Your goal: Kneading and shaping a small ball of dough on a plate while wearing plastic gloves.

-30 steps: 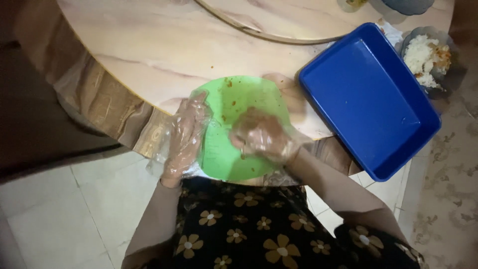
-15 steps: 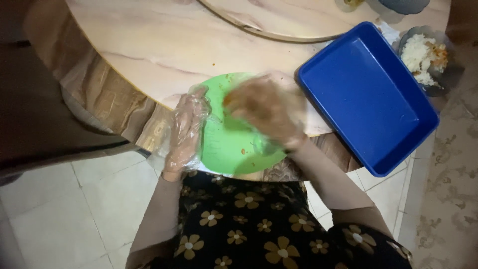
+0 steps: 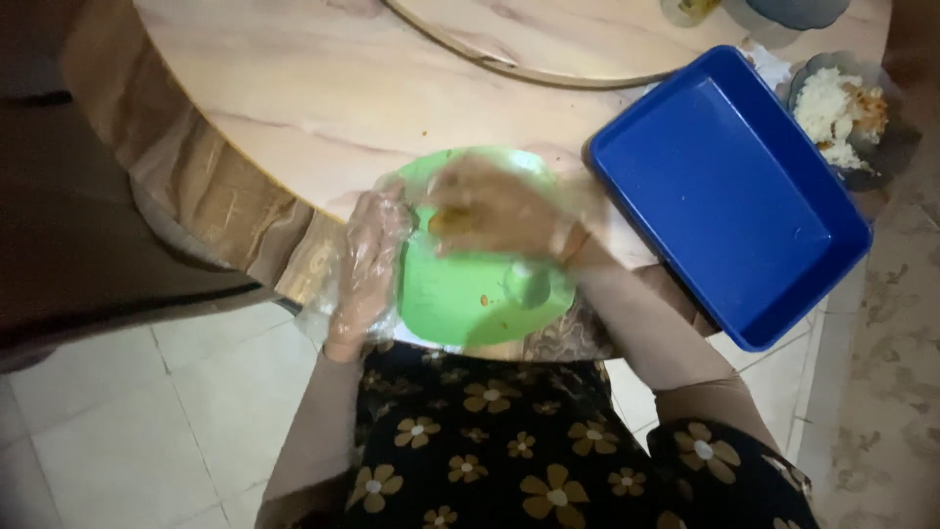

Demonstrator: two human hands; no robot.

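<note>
A: The light is dim and warm. The round pale marble-pattern table (image 3: 323,108) is brightest; the left edge is in dark shadow.

B: The gloved right hand (image 3: 499,206) is blurred by motion.
</note>
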